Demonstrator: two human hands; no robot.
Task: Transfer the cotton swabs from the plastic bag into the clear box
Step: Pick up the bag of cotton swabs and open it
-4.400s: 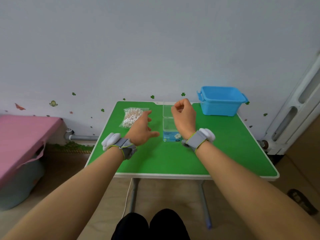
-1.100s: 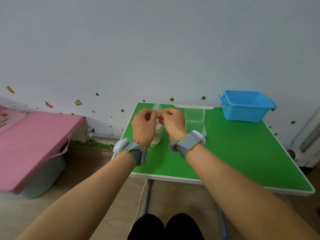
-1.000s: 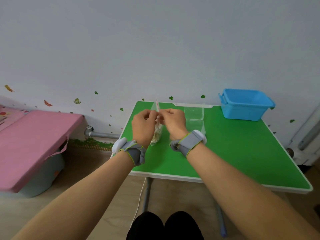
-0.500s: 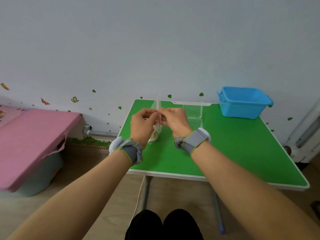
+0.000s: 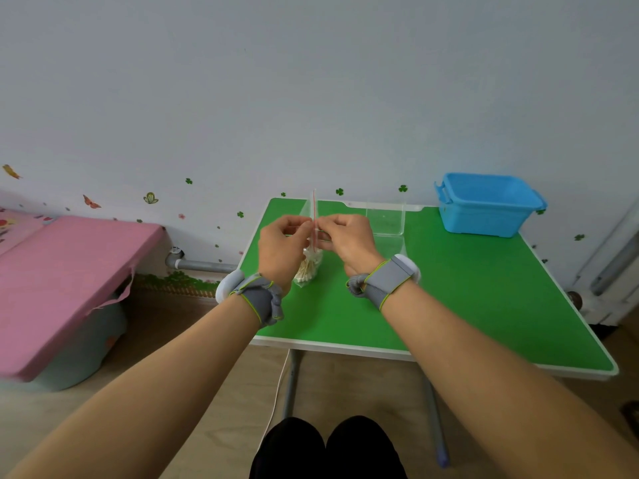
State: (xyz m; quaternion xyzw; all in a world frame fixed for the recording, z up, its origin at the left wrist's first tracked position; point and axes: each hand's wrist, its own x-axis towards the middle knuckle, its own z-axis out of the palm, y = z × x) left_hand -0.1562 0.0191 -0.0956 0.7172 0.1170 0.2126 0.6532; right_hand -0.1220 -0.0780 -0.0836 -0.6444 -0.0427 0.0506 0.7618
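A clear plastic bag (image 5: 308, 267) with a red zip strip hangs upright between my hands over the left part of the green table (image 5: 466, 299). Cotton swabs (image 5: 306, 271) are bunched at its bottom. My left hand (image 5: 281, 248) pinches the bag's top edge from the left, and my right hand (image 5: 349, 238) pinches it from the right, fingertips almost meeting at the strip. The clear box (image 5: 385, 219) stands just right of my right hand, near the table's far edge; its lower part is hidden behind my wrist.
A blue plastic bin (image 5: 487, 203) sits at the table's far right corner. A pink-covered surface (image 5: 58, 281) lies to the left, below table height. A grey pipe (image 5: 193, 264) runs along the wall. My knees show under the table's near edge.
Both hands took the bag from the table's far left and raised it upright. Over the last second they have barely moved, still pinching its top; the view has shifted slightly.
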